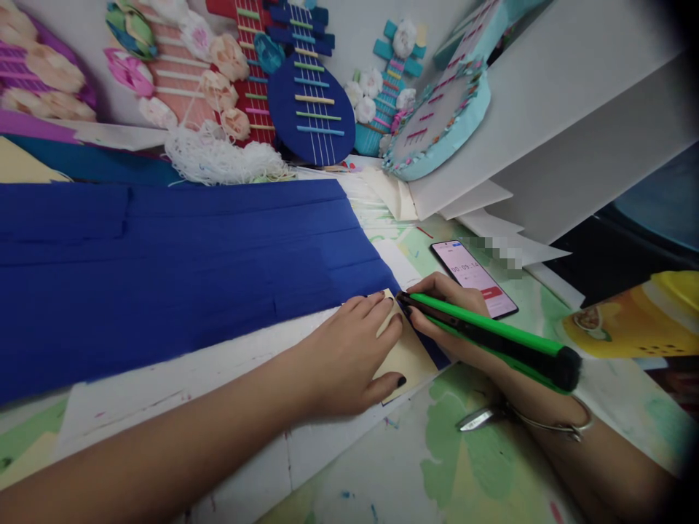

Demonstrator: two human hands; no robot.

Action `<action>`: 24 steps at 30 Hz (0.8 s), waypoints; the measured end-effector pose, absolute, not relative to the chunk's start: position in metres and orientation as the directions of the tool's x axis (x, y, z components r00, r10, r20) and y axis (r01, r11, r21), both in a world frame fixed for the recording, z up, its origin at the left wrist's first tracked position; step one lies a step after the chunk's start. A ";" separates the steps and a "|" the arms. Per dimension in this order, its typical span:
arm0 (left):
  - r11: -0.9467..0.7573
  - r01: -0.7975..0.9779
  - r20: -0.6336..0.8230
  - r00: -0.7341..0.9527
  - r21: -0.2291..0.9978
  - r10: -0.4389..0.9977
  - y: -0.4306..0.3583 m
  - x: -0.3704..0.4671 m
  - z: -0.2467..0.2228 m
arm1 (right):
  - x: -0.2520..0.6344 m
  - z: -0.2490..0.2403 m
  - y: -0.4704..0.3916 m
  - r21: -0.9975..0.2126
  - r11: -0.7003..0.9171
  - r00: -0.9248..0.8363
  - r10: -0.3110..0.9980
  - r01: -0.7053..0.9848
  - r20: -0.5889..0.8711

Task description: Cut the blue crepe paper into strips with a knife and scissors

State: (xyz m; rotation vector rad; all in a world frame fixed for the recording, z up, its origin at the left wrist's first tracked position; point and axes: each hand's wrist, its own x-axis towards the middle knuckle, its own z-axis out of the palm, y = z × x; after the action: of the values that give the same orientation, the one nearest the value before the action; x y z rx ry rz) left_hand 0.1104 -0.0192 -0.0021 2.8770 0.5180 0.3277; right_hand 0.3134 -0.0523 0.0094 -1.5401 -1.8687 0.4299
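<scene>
My left hand (354, 356) lies with fingers spread, pressing a pale yellow card (412, 356) down on the work surface. In my right hand (451, 313) is a green utility knife (491, 327), its tip at the card's upper right edge. A narrow strip of dark blue shows along that edge, beneath the knife. Behind and to the left of my hands stretches a large blue sheet (218, 255) with creases and seams. Under it and the card is a white board (229, 393). The blade itself cannot be made out.
A phone (472, 276) showing a timer lies beyond my right hand. Scissors (483, 417) rest partly under my right wrist. Against the wall stand a blue lute-shaped craft (311, 109) and several similar ones, with white shredded strands (218, 156) below. A yellow packet (628, 320) is at right.
</scene>
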 end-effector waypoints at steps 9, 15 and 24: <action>-0.919 0.314 0.185 0.915 0.237 0.360 -0.019 0.111 -0.001 | 0.318 0.005 -0.052 -0.629 0.248 -0.072 0.954 0.737 0.292; -0.919 0.321 0.170 0.916 0.227 0.362 -0.019 0.110 -0.001 | 0.323 -0.001 -0.050 -0.618 0.252 -0.065 0.949 0.745 0.308; -0.922 0.312 0.202 0.911 0.229 0.359 -0.019 0.110 -0.003 | 0.322 -0.003 -0.050 -0.662 0.248 -0.042 0.949 0.707 0.311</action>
State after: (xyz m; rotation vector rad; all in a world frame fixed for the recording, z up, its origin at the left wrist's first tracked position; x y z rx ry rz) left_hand 0.1100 -0.0195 -0.0026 2.8815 0.5106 0.3585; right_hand 0.3216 -0.0497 -0.0035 -1.5187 -1.8082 0.4307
